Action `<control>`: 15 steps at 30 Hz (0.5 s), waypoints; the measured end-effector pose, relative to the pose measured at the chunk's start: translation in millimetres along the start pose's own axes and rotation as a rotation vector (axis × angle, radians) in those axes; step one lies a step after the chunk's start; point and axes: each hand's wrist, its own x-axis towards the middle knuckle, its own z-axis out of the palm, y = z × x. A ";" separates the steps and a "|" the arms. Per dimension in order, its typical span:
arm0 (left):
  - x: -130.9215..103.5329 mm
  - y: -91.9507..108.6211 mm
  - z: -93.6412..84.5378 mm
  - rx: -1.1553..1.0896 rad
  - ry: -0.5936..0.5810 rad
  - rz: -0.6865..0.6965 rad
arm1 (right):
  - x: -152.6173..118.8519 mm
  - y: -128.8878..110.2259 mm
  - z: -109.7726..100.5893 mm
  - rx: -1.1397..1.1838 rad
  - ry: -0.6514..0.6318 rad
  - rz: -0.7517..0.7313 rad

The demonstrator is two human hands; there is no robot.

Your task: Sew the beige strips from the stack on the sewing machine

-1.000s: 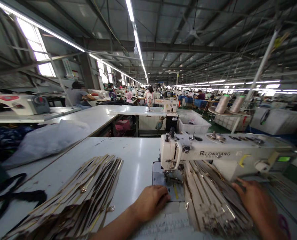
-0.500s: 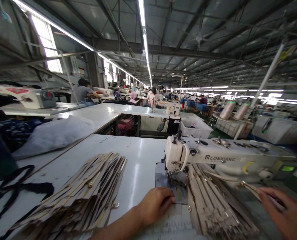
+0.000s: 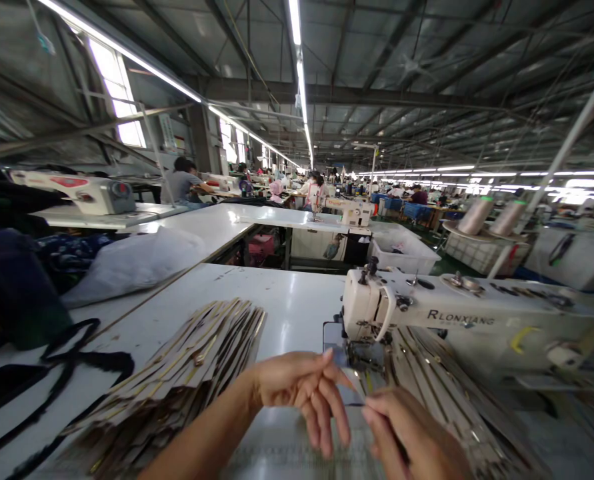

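Observation:
My left hand [image 3: 304, 393] is in front of the sewing machine [image 3: 417, 307], fingers spread and thumb out, with nothing gripped. Just right of it, my right hand [image 3: 411, 430] pinches the end of a narrow pale strip [image 3: 355, 381], which reaches up near the left fingertips by the needle plate [image 3: 334, 340]. Most of that strip is hidden by the hands. Beneath the machine's arm and to its right lies a bundle of beige strips [image 3: 439, 380] with gold-coloured lines. Another pile of similar strips [image 3: 197, 370] is spread on the table left of my left forearm.
The white table [image 3: 297, 293] extends ahead and left. Black straps [image 3: 71, 360] and a white plastic bag [image 3: 137, 267] lie at left. A white bin [image 3: 407, 250] stands beyond the machine, thread cones [image 3: 477, 217] at right. A person [image 3: 181, 183] sits further back.
My right hand has come left from beside the machine's arm, bringing the strip in front of the needle area. My left hand has lifted from the table and spread its fingers. The view has shifted slightly.

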 end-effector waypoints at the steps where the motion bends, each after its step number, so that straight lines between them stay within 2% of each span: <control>1: -1.9 2.1 -4.4 -0.007 0.122 0.040 | 7.3 -4.8 17.0 0.001 0.056 -0.046; 4: 4.8 -6.8 -21.0 -0.013 0.484 0.084 | 15.4 -2.1 63.8 0.077 0.069 -0.049; 5: 10.2 -13.0 -26.7 -0.013 0.597 0.095 | 14.5 4.2 75.7 0.115 0.094 -0.016; 7: 22.9 -26.2 -36.6 -0.009 0.759 0.111 | 10.1 21.0 91.9 0.204 0.171 0.146; 10: 40.7 -42.9 -44.7 0.056 0.848 0.111 | 5.3 43.7 98.7 0.364 0.122 0.363; 13: 51.6 -54.2 -45.1 0.252 0.936 0.061 | 6.7 50.7 94.8 0.335 -0.010 0.380; 15: 54.2 -59.5 -42.4 0.495 1.068 0.049 | 8.8 49.2 92.7 0.238 -0.041 0.357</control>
